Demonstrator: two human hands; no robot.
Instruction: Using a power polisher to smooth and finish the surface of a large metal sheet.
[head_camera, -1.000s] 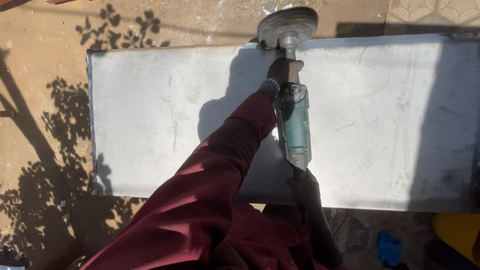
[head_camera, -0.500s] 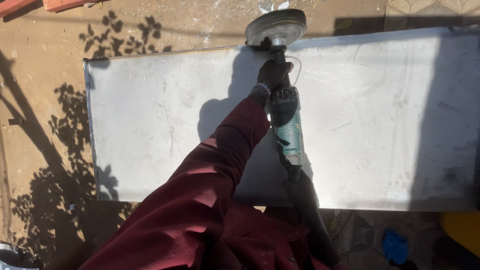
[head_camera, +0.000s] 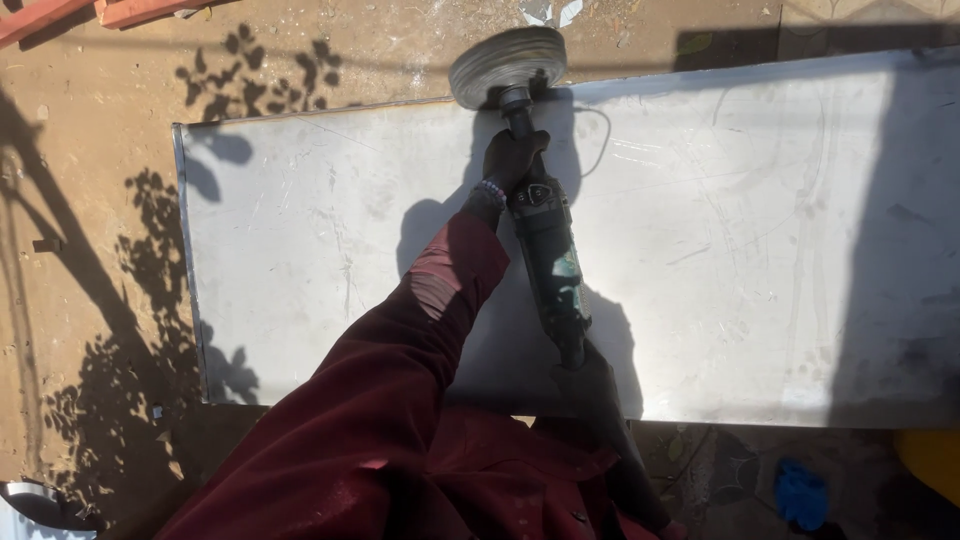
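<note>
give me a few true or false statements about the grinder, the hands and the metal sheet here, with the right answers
1. The grinder's disc sits at the far edge of the metal sheet. True.
2. The left hand grips the angle grinder near its head. True.
3. The sheet stands upright against a wall. False: it lies flat on the sandy ground.
4. The person wears a bright yellow sleeve. False: the sleeve is dark red.
5. A beaded band shows at the left wrist. True.
6. The right hand holds a hammer. False: the right hand is on the grinder's rear end, in shadow.
</note>
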